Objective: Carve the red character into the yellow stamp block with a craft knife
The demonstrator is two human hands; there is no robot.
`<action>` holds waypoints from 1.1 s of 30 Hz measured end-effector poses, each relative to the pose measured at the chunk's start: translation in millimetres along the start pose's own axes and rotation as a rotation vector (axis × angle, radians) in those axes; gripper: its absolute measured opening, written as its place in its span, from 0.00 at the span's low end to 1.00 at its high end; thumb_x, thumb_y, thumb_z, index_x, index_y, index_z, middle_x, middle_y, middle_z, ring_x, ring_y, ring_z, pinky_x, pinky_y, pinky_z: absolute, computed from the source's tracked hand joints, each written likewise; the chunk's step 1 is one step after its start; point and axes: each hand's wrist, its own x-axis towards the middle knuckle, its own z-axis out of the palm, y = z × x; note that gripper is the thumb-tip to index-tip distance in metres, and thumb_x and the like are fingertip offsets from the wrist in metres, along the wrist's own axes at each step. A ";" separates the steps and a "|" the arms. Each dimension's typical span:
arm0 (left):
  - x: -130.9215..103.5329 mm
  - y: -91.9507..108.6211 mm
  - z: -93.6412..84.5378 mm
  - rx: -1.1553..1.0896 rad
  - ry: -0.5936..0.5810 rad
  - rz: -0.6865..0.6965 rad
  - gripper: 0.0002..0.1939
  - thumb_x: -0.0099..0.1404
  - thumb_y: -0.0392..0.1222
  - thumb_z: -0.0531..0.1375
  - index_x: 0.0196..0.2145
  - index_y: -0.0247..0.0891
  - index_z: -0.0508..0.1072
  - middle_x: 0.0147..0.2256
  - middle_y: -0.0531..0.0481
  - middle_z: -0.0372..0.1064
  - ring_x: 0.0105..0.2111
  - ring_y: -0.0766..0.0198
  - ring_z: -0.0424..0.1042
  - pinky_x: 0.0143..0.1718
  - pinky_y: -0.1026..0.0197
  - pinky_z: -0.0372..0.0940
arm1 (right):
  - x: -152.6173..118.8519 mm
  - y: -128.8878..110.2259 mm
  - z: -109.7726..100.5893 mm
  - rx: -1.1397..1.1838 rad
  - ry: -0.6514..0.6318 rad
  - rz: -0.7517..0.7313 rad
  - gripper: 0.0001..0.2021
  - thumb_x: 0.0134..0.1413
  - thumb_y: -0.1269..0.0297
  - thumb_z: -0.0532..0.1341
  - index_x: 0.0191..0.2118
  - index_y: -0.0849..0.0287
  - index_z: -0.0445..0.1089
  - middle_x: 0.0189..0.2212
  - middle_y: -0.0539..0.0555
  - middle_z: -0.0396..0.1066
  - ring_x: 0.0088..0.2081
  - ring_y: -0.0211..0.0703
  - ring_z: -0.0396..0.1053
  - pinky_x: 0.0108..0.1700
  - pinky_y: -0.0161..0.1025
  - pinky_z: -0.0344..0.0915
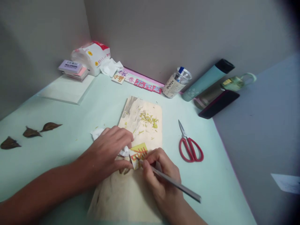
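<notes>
A small yellow tile [138,153] with red character strokes lies on a pale wooden board [154,107]. My left hand [112,150] grips the tile's left edge between thumb and fingers, with a crumpled white tissue [124,151] bunched at the fingertips. In my right hand [164,175] is a slim silver craft knife [178,185], held like a pen, its tip at the tile's face. Yellow-green shavings [150,119] are scattered on the board beyond my hands. Right of the board, red-handled scissors [191,147] lie with their blades closed.
Along the back are a tissue pack [93,57], several lettered tiles [147,86], a plastic cup [174,84] with tools, a teal bottle [206,81], a green-lidded bottle [208,95] and a dark phone [219,104]. Dry leaves [32,132] and stacked blocks [73,69] sit left.
</notes>
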 end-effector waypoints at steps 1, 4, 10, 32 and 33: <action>0.3 -2.2 -1.4 -0.026 -0.019 0.013 0.22 0.59 0.36 0.74 0.40 0.43 0.63 0.50 0.52 0.71 0.48 0.52 0.66 0.46 0.53 0.54 | -0.7 0.0 -0.4 0.011 -0.013 0.021 0.10 0.64 0.71 0.58 0.30 0.54 0.62 0.26 0.48 0.67 0.26 0.38 0.65 0.29 0.35 0.61; 1.7 -7.5 -3.7 -0.106 -0.053 0.076 0.13 0.71 0.41 0.66 0.37 0.43 0.62 0.54 0.53 0.72 0.51 0.54 0.68 0.47 0.54 0.53 | -3.2 0.6 -0.7 0.057 -0.049 0.079 0.10 0.64 0.70 0.59 0.30 0.54 0.61 0.26 0.47 0.67 0.26 0.38 0.64 0.29 0.35 0.60; 2.8 -11.1 -4.2 -0.169 -0.054 0.136 0.15 0.78 0.50 0.57 0.35 0.43 0.59 0.61 0.52 0.71 0.53 0.54 0.69 0.48 0.54 0.54 | -2.2 0.8 -1.7 0.203 -0.084 0.235 0.10 0.62 0.64 0.58 0.28 0.54 0.61 0.24 0.47 0.66 0.24 0.38 0.60 0.26 0.36 0.57; 2.1 -6.5 -6.3 -0.152 -0.055 0.105 0.15 0.78 0.51 0.58 0.34 0.43 0.62 0.57 0.53 0.73 0.53 0.54 0.69 0.48 0.53 0.54 | -4.3 4.0 -4.1 0.379 -0.167 0.297 0.11 0.66 0.62 0.57 0.30 0.54 0.60 0.27 0.46 0.63 0.29 0.39 0.58 0.31 0.37 0.57; 2.0 -6.5 -6.3 -0.151 -0.056 0.104 0.15 0.78 0.51 0.57 0.34 0.43 0.62 0.57 0.53 0.73 0.53 0.54 0.69 0.48 0.53 0.54 | -4.1 3.8 -4.4 0.375 -0.165 0.294 0.11 0.66 0.62 0.57 0.30 0.54 0.60 0.27 0.47 0.63 0.29 0.40 0.58 0.31 0.37 0.57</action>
